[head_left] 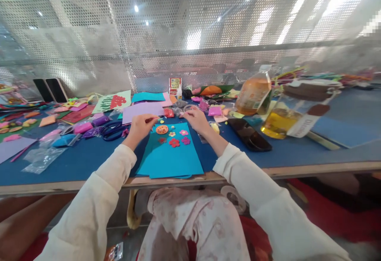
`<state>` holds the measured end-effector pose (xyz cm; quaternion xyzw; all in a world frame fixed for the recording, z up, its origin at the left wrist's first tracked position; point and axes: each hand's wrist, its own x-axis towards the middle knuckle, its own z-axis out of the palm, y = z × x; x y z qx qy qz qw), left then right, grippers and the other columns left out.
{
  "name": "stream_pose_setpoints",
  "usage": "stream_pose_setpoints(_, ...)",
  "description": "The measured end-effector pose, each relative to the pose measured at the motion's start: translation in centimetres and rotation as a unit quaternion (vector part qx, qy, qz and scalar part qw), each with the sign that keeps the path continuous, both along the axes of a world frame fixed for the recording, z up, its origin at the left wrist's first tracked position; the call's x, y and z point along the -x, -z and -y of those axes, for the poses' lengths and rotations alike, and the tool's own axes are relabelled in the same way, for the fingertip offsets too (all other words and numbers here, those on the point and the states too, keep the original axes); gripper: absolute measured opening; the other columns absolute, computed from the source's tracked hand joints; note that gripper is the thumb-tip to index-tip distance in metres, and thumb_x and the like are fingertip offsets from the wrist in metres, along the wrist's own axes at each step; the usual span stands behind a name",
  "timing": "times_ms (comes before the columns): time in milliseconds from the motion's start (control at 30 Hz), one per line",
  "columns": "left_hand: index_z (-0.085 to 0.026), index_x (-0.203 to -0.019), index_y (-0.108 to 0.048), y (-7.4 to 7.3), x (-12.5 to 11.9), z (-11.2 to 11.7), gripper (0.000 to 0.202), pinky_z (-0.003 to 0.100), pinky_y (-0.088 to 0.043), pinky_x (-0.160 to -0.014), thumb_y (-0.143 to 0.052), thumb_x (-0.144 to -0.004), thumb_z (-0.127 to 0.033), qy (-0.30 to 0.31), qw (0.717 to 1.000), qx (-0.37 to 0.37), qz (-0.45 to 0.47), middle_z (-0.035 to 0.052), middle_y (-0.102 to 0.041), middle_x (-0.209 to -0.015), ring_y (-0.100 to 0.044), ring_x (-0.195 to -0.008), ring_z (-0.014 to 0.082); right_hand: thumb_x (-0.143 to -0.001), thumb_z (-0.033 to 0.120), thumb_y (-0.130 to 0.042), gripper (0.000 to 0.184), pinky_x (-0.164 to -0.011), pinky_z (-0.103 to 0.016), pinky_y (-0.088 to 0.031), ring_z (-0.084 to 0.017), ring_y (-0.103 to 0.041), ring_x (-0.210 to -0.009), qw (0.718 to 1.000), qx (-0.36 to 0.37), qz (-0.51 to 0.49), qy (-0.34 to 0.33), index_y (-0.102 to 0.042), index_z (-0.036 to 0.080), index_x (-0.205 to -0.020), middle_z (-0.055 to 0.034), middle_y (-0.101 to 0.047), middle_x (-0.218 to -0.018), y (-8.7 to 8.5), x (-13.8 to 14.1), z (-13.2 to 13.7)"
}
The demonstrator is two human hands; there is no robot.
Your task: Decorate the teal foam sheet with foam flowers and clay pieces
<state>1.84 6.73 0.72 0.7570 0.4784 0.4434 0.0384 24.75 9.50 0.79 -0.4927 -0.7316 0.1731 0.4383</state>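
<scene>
Blue sheets: smooth turquoise sheets, slightly fanned at the near edge, lie on the dark blue tabletop between the forearms.
Flat pieces: on the upper part of the sheets sit a dotted orange oval, a red flower with rounded petals, a purple flower, a pink flower and a small cream flower.
Left hand: the left hand is at the sheets' far left corner, fingers curled, thumb and fingertips drawn close; whether they pinch anything, I cannot tell.
Right hand: the right hand is by the far right corner, fingers bent and tips gathered near clear plastic; any grip is too small to make out.
Sleeves: soft, creased off-white cloth.
Bottle: the clear plastic bottle holds orange liquid.
Jar: the clear jar, brown-banded near its top, holds yellow liquid; its tag is only partly readable.
Bags: the purple packet and magenta packet look plump; a crumpled clear bag lies near the table edge.
Hard to see: the brownish-red piece is blurred; the mesh screen blurs what lies behind.
</scene>
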Motion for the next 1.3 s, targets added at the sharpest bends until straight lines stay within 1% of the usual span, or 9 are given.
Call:
stream_pose_setpoints(100,-0.015,-0.097,-0.068,0.1,0.1,-0.3,0.029,0.022,-0.042,-0.055,-0.048,-0.082,-0.03,0.0,0.998,-0.034,-0.05,0.0033,-0.063,-0.065,-0.053,-0.054,0.0112,-0.077,0.032,-0.052,0.028,-0.053,-0.024,-0.027,-0.011,-0.044,-0.054,1.0,-0.005,0.015,0.003,-0.071,0.014,-0.07,0.0019,-0.048,-0.048,0.2,-0.1,-0.3)
stream_pose_setpoints(300,-0.011,-0.109,-0.059,0.7,0.2,-0.8,0.034,0.024,-0.046,-0.057,-0.041,-0.084,-0.024,0.019,0.999,0.007,-0.039,0.006,-0.065,-0.077,-0.055,-0.048,0.0094,-0.078,0.033,-0.052,0.029,-0.053,-0.024,-0.028,-0.012,-0.046,-0.054,0.999,0.017,0.045,-0.009,-0.072,0.013,-0.072,0.0008,-0.05,-0.05,0.1,-0.1,0.0)
stream_pose_setpoints(500,-0.014,-0.088,-0.062,0.8,0.7,-0.6,0.024,0.023,-0.046,-0.051,-0.053,-0.079,-0.035,0.034,0.999,0.029,0.005,0.0023,-0.065,-0.067,-0.057,-0.047,0.0109,-0.078,0.037,-0.052,0.032,-0.055,-0.025,-0.031,-0.013,-0.048,-0.056,0.999,0.028,0.046,-0.01,-0.073,0.013,-0.072,-0.0006,-0.054,-0.052,0.1,-0.2,0.2)
stream_pose_setpoints(633,-0.014,-0.078,-0.063,0.9,0.7,-0.6,0.027,0.023,-0.045,-0.051,-0.055,-0.078,-0.04,0.02,0.999,0.027,-0.016,0.0021,-0.064,-0.059,-0.056,-0.048,0.0124,-0.078,0.036,-0.051,0.033,-0.054,-0.025,-0.03,-0.013,-0.048,-0.057,0.998,0.026,0.05,-0.011,-0.073,0.011,-0.075,-0.0011,-0.054,-0.053,0.3,-0.3,0.0)
stream_pose_setpoints(867,-0.014,-0.097,-0.066,1.0,0.6,-0.7,0.026,0.028,-0.048,-0.074,-0.047,-0.081,-0.022,-0.014,0.995,-0.015,-0.095,0.0083,-0.07,-0.089,-0.064,-0.076,0.0169,-0.078,0.036,-0.051,0.033,-0.052,-0.024,-0.03,-0.012,-0.046,-0.053,0.998,0.019,0.055,0.002,-0.073,0.012,-0.074,0.0005,-0.05,-0.048,0.2,-0.3,0.1)
stream_pose_setpoints(1033,-0.014,-0.079,-0.069,0.5,0.3,-0.1,0.022,0.024,-0.046,-0.059,-0.058,-0.076,-0.032,-0.005,0.997,0.022,-0.071,0.0041,-0.068,-0.067,-0.061,-0.059,0.0146,-0.078,0.035,-0.051,0.032,-0.052,-0.024,-0.031,-0.012,-0.047,-0.054,0.997,0.029,0.068,0.001,-0.073,0.012,-0.073,-0.0002,-0.051,-0.049,0.0,-0.2,0.3)
stream_pose_setpoints(1100,-0.014,-0.081,-0.069,0.4,0.3,0.0,0.025,0.024,-0.046,-0.059,-0.054,-0.08,-0.033,-0.011,0.997,0.012,-0.079,0.004,-0.067,-0.064,-0.06,-0.057,0.0145,-0.077,0.035,-0.051,0.032,-0.051,-0.024,-0.03,-0.012,-0.046,-0.053,0.997,0.031,0.071,-0.002,-0.073,0.012,-0.074,0.0001,-0.05,-0.049,0.0,-0.2,0.3)
stream_pose_setpoints(1200,-0.013,-0.094,-0.068,0.5,0.3,-0.2,0.027,0.026,-0.047,-0.067,-0.046,-0.084,-0.025,-0.012,0.995,-0.014,-0.096,0.0068,-0.07,-0.076,-0.063,-0.068,0.0163,-0.077,0.035,-0.051,0.032,-0.05,-0.024,-0.029,-0.012,-0.045,-0.052,0.997,0.035,0.072,-0.003,-0.073,0.012,-0.074,0.0006,-0.05,-0.049,0.1,-0.2,0.3)
stream_pose_setpoints(1300,-0.013,-0.097,-0.067,0.7,0.4,-0.5,0.025,0.027,-0.047,-0.072,-0.049,-0.08,-0.02,-0.003,0.994,-0.024,-0.105,0.0081,-0.069,-0.088,-0.063,-0.076,0.0167,-0.077,0.036,-0.051,0.033,-0.049,-0.024,-0.028,-0.011,-0.043,-0.051,0.997,0.036,0.074,-0.003,-0.073,0.012,-0.074,0.0009,-0.048,-0.047,0.1,-0.2,0.3)
